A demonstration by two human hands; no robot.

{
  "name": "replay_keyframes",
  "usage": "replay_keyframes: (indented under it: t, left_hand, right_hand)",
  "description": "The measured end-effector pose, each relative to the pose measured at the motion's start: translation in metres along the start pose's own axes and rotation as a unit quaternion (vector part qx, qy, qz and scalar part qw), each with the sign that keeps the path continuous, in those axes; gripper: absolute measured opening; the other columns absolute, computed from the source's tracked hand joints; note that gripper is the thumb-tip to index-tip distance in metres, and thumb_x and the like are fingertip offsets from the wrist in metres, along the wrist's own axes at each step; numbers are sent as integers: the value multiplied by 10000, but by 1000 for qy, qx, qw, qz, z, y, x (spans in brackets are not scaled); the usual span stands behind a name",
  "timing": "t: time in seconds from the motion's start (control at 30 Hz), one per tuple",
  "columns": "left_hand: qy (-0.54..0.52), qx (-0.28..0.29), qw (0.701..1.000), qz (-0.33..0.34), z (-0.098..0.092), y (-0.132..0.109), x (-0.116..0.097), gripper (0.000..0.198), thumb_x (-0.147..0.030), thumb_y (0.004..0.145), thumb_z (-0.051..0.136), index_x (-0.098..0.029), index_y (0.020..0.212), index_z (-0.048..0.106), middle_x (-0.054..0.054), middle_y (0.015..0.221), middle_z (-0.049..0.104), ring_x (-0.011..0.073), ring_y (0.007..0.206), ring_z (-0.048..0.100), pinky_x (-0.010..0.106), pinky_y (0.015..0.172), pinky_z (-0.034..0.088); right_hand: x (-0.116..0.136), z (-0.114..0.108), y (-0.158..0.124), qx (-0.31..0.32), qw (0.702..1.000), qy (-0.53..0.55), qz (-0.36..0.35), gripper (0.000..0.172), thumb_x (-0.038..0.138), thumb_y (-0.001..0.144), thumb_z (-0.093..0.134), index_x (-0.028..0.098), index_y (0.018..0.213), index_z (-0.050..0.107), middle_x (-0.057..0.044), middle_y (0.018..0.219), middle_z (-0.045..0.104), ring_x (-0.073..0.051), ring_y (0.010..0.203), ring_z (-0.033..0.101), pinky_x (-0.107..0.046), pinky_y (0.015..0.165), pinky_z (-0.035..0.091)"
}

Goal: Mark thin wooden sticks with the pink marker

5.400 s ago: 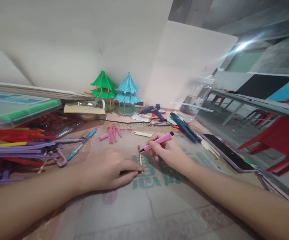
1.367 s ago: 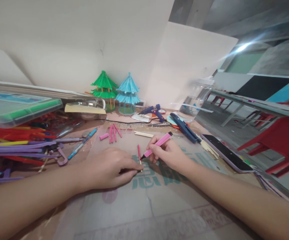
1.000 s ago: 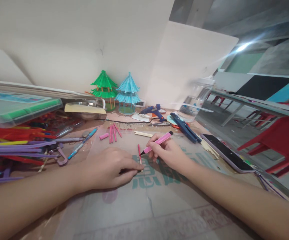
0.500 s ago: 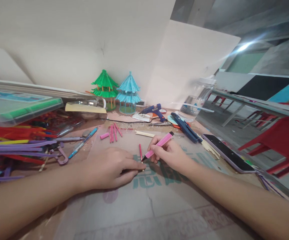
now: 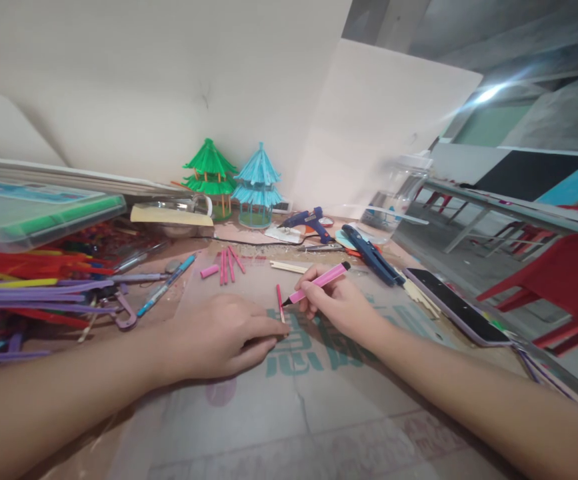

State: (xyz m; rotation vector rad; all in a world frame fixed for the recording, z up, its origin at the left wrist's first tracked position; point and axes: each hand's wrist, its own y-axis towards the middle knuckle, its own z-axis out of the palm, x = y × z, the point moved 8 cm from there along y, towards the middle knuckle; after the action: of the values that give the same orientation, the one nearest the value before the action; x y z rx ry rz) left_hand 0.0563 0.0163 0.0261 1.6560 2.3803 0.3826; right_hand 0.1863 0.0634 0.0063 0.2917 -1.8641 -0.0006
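Observation:
My right hand (image 5: 336,297) grips an uncapped pink marker (image 5: 319,277), its black tip touching or just beside a small wooden stick (image 5: 279,295). The upper part of that stick is pink and its lower end is pale. My left hand (image 5: 233,330) lies low over the sheet, index finger stretched out and its tip at the stick's pale end; thumb and index are apart. Just beyond my hands lie several pink sticks (image 5: 225,265) and a pink marker cap (image 5: 209,271). Pale uncoloured sticks (image 5: 289,267) rest behind the marker.
Green (image 5: 209,163) and blue model pavilions (image 5: 257,183) stand by the wall. A blue glue gun (image 5: 313,221), dark blue cutter (image 5: 371,257) and phone (image 5: 453,305) lie at the right. Pipe cleaners (image 5: 33,293), a plastic case (image 5: 43,210) and a blue pen (image 5: 166,287) fill the left.
The marker tip has moved up the stick, away from my left fingertip, and the marker lies flatter. The stick has shifted slightly up and left. My left hand has barely moved.

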Motion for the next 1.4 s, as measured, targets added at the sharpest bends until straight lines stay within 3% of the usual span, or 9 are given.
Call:
replay_keyframes:
  t: [0.43,0.63,0.93,1.23,1.4]
  left_hand:
    - [-21,-3,1000,-8,1,1,2,286,-218,922,495,-246,1108,710,18,706,691,158,622,633,247,604,444]
    - [-21,1,1000,-5,0,2,1,277,-213,922,497,-248,1098,709,12,700,688,154,612,630,244,601,440]
    - [-31,7,999,-13,3,0,3,280,-222,934,490,-247,1108,708,14,718,692,157,625,629,252,613,437]
    - [-14,4,1000,-15,0,1,2,272,-236,941,485,-249,1083,718,10,674,674,152,608,625,244,591,429]
    - [-16,1,1000,-10,0,1,2,277,-224,930,492,-252,1092,715,7,673,670,153,604,620,249,599,434]
  right_hand:
    - [4,1,0,6,1000,2,-10,162,346,816,531,191,783,563,-1,624,625,-118,519,556,-238,512,476]
    - [3,2,0,7,1000,14,-4,137,328,747,601,202,748,545,27,600,600,-106,467,527,-235,477,459]
    - [-3,0,1,-9,999,31,18,121,295,759,578,201,711,518,45,542,574,-96,442,517,-223,471,443]
    - [-2,4,-1,40,999,20,24,108,276,724,596,196,687,534,30,513,583,-104,449,527,-219,472,451]
    - [-2,1,0,6,999,25,21,116,296,752,574,195,714,531,34,529,578,-102,451,531,-216,469,449]
